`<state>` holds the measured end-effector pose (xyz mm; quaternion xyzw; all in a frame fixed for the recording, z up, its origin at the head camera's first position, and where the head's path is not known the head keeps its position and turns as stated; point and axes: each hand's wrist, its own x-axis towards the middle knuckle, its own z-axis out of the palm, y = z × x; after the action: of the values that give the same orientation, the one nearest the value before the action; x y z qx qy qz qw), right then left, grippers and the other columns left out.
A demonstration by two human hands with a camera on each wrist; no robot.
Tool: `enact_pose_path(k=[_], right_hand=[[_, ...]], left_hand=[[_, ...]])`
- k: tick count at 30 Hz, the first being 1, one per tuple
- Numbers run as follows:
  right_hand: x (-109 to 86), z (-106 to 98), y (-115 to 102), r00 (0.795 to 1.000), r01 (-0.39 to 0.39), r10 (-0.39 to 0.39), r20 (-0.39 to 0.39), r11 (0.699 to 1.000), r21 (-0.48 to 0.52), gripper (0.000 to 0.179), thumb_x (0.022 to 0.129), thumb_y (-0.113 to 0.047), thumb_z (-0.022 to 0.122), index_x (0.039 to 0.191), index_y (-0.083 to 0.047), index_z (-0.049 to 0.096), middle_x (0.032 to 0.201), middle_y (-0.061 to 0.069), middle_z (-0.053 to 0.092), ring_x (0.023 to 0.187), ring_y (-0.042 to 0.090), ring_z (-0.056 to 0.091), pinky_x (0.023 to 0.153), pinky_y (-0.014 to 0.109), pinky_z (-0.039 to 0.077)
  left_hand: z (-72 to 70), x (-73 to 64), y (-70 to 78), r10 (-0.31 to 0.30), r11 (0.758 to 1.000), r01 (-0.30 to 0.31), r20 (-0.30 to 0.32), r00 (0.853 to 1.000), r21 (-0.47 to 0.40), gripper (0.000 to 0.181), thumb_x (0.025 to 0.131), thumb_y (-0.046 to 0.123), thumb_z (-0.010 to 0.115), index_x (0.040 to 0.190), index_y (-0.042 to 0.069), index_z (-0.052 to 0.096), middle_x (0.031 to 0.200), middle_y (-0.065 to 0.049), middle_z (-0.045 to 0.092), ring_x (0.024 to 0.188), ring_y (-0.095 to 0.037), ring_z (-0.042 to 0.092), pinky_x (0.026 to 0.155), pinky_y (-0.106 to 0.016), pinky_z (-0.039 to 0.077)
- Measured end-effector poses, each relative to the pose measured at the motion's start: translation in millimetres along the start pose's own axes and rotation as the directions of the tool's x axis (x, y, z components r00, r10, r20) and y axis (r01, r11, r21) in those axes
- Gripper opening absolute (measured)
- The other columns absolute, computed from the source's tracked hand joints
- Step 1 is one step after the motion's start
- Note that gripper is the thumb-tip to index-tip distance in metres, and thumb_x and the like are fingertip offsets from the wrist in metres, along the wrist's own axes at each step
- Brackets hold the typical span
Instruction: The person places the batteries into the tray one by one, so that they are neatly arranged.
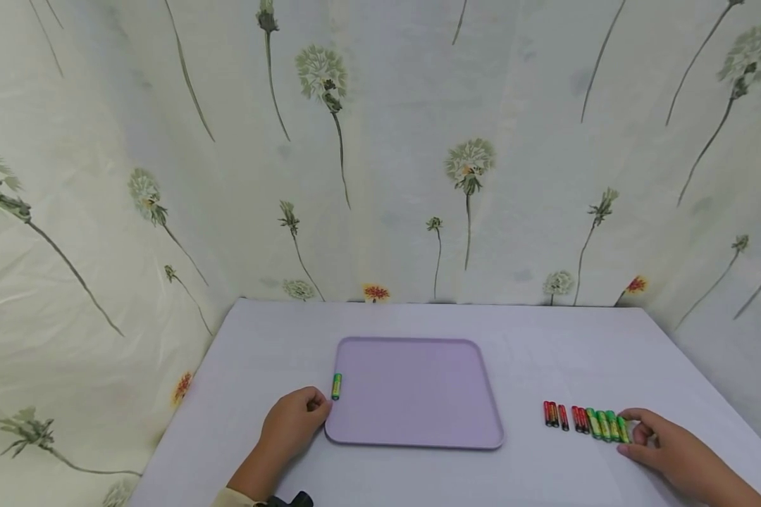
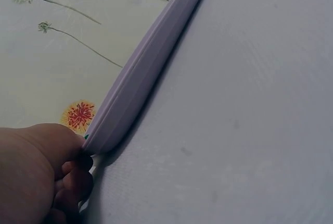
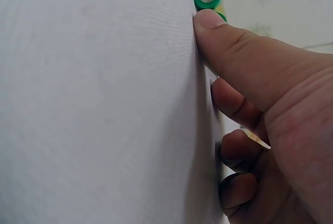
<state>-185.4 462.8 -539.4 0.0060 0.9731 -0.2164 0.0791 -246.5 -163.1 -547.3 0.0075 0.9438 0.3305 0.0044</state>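
Green battery (image 1: 623, 430) at the right end of a row on the desk (image 1: 418, 475): it lies just left of the right hand (image 1: 669, 443), its long axis running near to far, with the far end leaning slightly left. The right hand pinches it by its two ends, thumb at the near one and forefinger at the far one; the remaining fingers are curled. That hand is by far the nearer. The left hand (image 1: 297, 420) is well apart, beyond the tray (image 1: 412, 394) on its left side, fingers curled at the near left corner; in the left wrist view its thumb and forefinger seem to pinch the rim.

The tray lies well to the left of the row, with a stretch of desk between. By its left rim sits one more green cell (image 1: 336, 386), also pointing near to far.

Counted: four green batteries side by side in the row, the pinched one included, and one on the tray, making five. Red batteries (image 1: 564, 417) lie left of the green ones: a pair, a single, then a tight group of two or three whose edges merge, so five or six; I cannot tell which. There is one tray.
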Motion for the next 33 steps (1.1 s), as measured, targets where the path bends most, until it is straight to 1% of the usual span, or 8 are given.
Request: enact_pose_path(k=[2, 8, 15, 18, 21, 26, 30, 33], right_hand=[[0.1, 0.6, 0.0, 1.000, 0.004, -0.004, -0.009, 1.000, -0.003, 0.066, 0.093, -0.039, 0.078, 0.136, 0.005, 0.054, 0.089, -0.002, 0.054, 0.072, 0.003, 0.043, 0.065, 0.026, 0.036], [0.5, 0.2, 0.4, 1.000, 0.014, -0.014, -0.018, 1.000, -0.015, 0.066, 0.093, -0.041, 0.078, 0.136, 0.004, 0.055, 0.090, -0.002, 0.053, 0.072, 0.002, 0.043, 0.066, 0.026, 0.036], [-2.4, -5.8, -0.4, 1.000, -0.029, 0.029, 0.002, 1.000, -0.013, 0.071, 0.092, -0.046, 0.077, 0.136, 0.004, 0.054, 0.090, -0.003, 0.058, 0.075, 0.004, 0.048, 0.067, 0.026, 0.039], [-2.4, -7.8, -0.7, 1.000, -0.019, 0.019, -0.001, 1.000, -0.007, 0.070, 0.092, -0.046, 0.077, 0.136, 0.004, 0.054, 0.091, -0.002, 0.058, 0.075, 0.003, 0.049, 0.067, 0.026, 0.040], [0.0, -7.3, -3.8, 1.000, -0.004, 0.004, -0.006, 1.000, 0.002, 0.069, 0.092, -0.044, 0.078, 0.136, 0.004, 0.054, 0.091, -0.002, 0.058, 0.073, 0.003, 0.049, 0.066, 0.025, 0.041], [2.8, -11.8, -9.4, 0.999, -0.033, 0.033, 0.005, 0.999, 0.011, 0.076, 0.089, -0.049, 0.079, 0.138, 0.003, 0.053, 0.092, -0.003, 0.060, 0.074, 0.005, 0.050, 0.066, 0.026, 0.042], [5.8, -17.3, -17.4, 1.000, -0.025, 0.025, -0.018, 1.000, 0.006, 0.072, 0.090, -0.043, 0.081, 0.138, 0.003, 0.053, 0.093, -0.003, 0.062, 0.075, 0.007, 0.049, 0.065, 0.027, 0.041], [10.4, -18.7, -28.3, 0.999, -0.033, 0.033, -0.021, 0.999, 0.011, 0.070, 0.091, -0.039, 0.080, 0.138, 0.004, 0.052, 0.093, -0.002, 0.061, 0.075, 0.009, 0.049, 0.063, 0.028, 0.042]], left_hand=[[0.0, 0.5, -0.3, -0.008, 1.000, 0.008, 0.005, 1.000, 0.002, 0.020, 0.095, 0.038, 0.073, 0.081, 0.026, 0.066, 0.071, 0.010, 0.059, 0.065, -0.012, 0.051, 0.062, -0.032, 0.038], [-0.7, 1.7, -0.8, 0.010, 1.000, -0.010, 0.004, 1.000, 0.008, 0.020, 0.096, 0.038, 0.073, 0.082, 0.026, 0.066, 0.071, 0.010, 0.059, 0.066, -0.012, 0.050, 0.062, -0.032, 0.038], [2.4, 3.2, -0.4, 0.008, 1.000, -0.008, 0.018, 1.000, -0.006, 0.020, 0.096, 0.038, 0.073, 0.082, 0.026, 0.066, 0.071, 0.009, 0.059, 0.066, -0.012, 0.051, 0.062, -0.032, 0.038], [3.3, 1.1, -1.1, 0.003, 1.000, -0.003, 0.014, 1.000, -0.006, 0.020, 0.096, 0.038, 0.073, 0.082, 0.025, 0.066, 0.072, 0.009, 0.059, 0.067, -0.012, 0.051, 0.062, -0.032, 0.038], [1.6, -2.3, -2.1, -0.006, 1.000, 0.006, 0.003, 1.000, 0.004, 0.020, 0.095, 0.038, 0.073, 0.081, 0.025, 0.066, 0.072, 0.010, 0.059, 0.067, -0.012, 0.050, 0.062, -0.032, 0.038], [-1.4, -3.8, -0.4, 0.003, 1.000, -0.003, 0.002, 1.000, 0.005, 0.020, 0.095, 0.038, 0.073, 0.082, 0.025, 0.067, 0.072, 0.010, 0.059, 0.067, -0.012, 0.051, 0.063, -0.032, 0.038], [-2.0, -3.0, 1.6, 0.006, 1.000, -0.006, 0.014, 1.000, -0.001, 0.020, 0.096, 0.037, 0.073, 0.082, 0.025, 0.067, 0.072, 0.010, 0.059, 0.068, -0.012, 0.051, 0.063, -0.032, 0.039], [-2.9, -2.7, 2.6, 0.004, 1.000, -0.004, 0.019, 1.000, -0.004, 0.019, 0.096, 0.038, 0.073, 0.083, 0.025, 0.067, 0.073, 0.010, 0.060, 0.068, -0.012, 0.051, 0.063, -0.032, 0.039]])
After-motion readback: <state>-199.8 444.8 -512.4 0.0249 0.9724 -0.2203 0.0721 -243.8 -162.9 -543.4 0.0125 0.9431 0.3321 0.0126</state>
